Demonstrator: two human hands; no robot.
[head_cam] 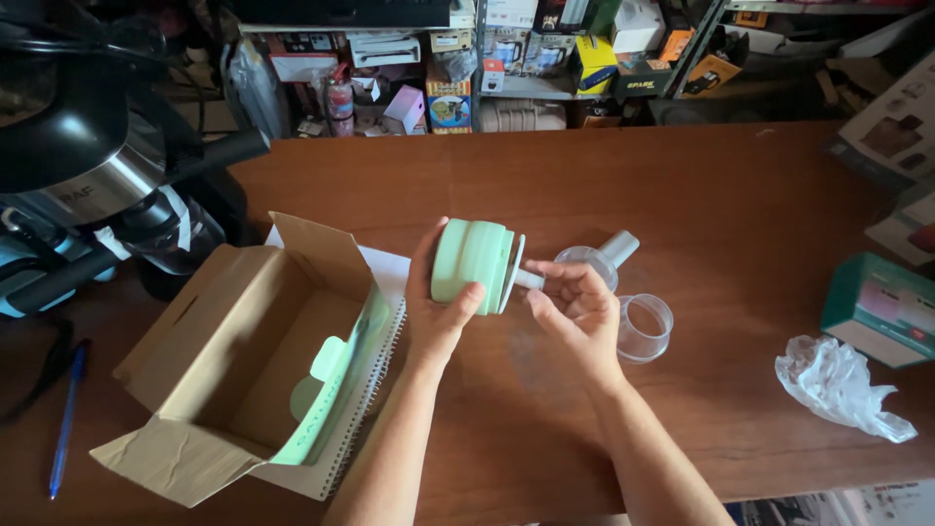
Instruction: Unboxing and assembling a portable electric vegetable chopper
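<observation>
Mint-green and drum-shaped, the small appliance body [472,265] is held tipped on its side above the brown wooden table [740,244], roughly at the middle of the table. The left hand [440,302] wraps around it, thumb across its near face, gripping it firmly. The right hand [575,310] pinches the short white shaft [529,280] that sticks out of the body's pale end, fingertips closed on it. Just beyond that hand, right of the green body, lie a clear plastic cup with a grey stem [604,258] and a clear plastic ring [646,327]. Left of the body stands an open cardboard box [224,360] resting on a spiral notebook [365,399]. Well off to the right lie a crumpled plastic bag [842,385] and a green carton [877,307]. A blue pen [66,419] lies left of the box.
</observation>
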